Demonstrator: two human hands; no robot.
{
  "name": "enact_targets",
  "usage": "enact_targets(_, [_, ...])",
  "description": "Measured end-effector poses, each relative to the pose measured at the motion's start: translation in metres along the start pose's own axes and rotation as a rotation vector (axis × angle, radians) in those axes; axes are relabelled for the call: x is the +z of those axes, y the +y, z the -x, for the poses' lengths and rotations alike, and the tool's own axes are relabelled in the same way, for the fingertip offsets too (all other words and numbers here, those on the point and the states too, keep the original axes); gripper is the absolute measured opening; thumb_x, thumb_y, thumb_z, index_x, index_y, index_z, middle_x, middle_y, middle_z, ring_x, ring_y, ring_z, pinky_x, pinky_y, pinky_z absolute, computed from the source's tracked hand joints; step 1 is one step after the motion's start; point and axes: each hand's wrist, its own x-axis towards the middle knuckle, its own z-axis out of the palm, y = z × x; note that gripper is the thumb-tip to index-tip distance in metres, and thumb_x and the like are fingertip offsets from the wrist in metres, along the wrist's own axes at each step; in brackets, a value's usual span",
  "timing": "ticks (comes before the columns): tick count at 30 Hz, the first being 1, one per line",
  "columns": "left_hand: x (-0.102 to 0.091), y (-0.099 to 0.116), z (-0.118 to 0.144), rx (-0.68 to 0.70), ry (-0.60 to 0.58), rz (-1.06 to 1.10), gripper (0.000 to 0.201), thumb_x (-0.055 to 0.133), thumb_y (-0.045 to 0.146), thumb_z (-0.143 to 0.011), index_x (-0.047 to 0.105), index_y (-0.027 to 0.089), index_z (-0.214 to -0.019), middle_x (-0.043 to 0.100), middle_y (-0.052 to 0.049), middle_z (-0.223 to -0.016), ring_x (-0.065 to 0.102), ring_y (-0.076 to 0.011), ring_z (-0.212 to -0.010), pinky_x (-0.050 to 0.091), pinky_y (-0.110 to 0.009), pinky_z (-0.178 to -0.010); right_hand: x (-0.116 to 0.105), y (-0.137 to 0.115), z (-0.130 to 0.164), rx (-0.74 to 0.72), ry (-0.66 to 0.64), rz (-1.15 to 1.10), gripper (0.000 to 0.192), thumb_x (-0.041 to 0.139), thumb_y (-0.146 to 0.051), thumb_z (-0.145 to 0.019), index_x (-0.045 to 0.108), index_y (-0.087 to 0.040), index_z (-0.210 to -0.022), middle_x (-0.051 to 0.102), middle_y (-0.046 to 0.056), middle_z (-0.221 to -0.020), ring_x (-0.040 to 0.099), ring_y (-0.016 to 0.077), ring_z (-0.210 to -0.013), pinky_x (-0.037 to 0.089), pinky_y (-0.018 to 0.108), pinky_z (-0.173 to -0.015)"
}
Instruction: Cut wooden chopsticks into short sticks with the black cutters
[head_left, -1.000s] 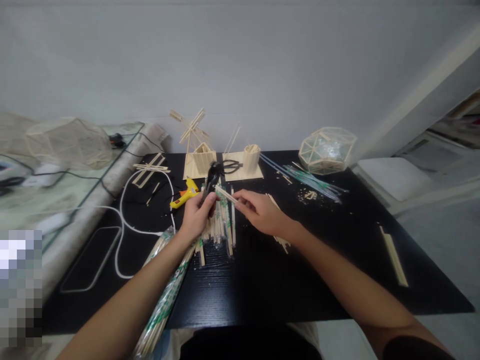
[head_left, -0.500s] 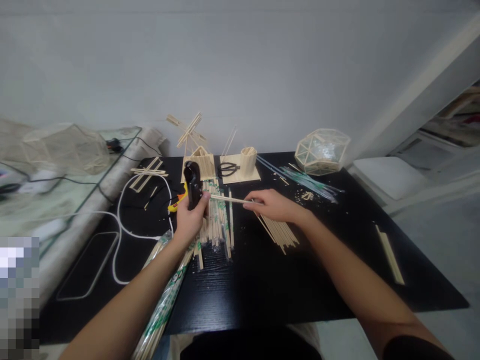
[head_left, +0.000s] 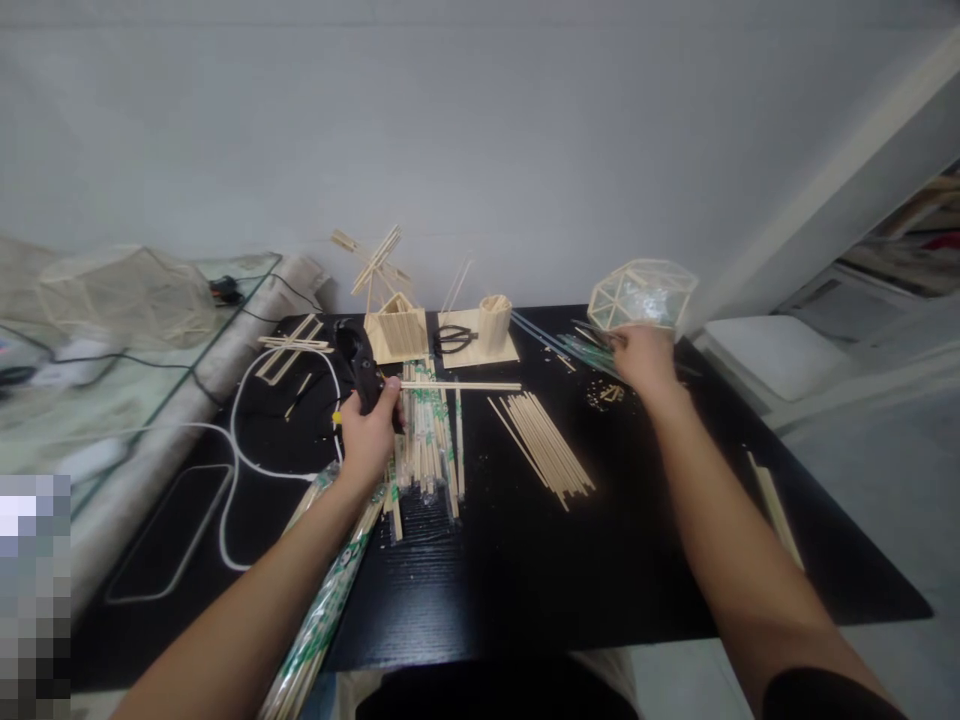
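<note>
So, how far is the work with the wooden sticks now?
Done, it seems: a small stick house and a round stick cup stand on bases at the back, near a stick dome. In hand: the left hand grips black cutters and one long stick; the right hand reaches green-wrapped sticks by the dome. Left: a loose stick pile and wrapped bundles remain unused.
</note>
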Motion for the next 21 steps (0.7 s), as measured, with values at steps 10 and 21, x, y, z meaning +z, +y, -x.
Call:
enact_targets(10, [-0.002,0.006,0.007,0.038,-0.136,-0.129,0.038,0.068,0.048,-0.087,0.055,0.021,-0.063,0.051,0.003,-0.054,0.048,-0.0122,-0.052,0.041,-0.026,-0.056,0.026,-0.040,0.005,0.236,0.186,0.386,0.009,0.071,-0.024,-0.082,0.071,-0.017,-0.088,0.068,0.021,-0.104,0.055,0.0442,-0.118,0.036,0.069,-0.101])
enact_targets(21, [-0.001,0.009,0.010,0.033,-0.339,-0.119,0.044,0.069,0.048,-0.086,0.052,0.019,-0.057,0.050,0.002,-0.052,0.047,-0.0114,-0.051,0.038,-0.026,-0.055,0.093,-0.168,0.043,0.115,-0.875,-0.418,0.022,0.075,-0.033,-0.085,0.075,-0.015,-0.097,0.076,0.006,-0.084,0.071,0.0167,-0.075,0.058,0.031,-0.073])
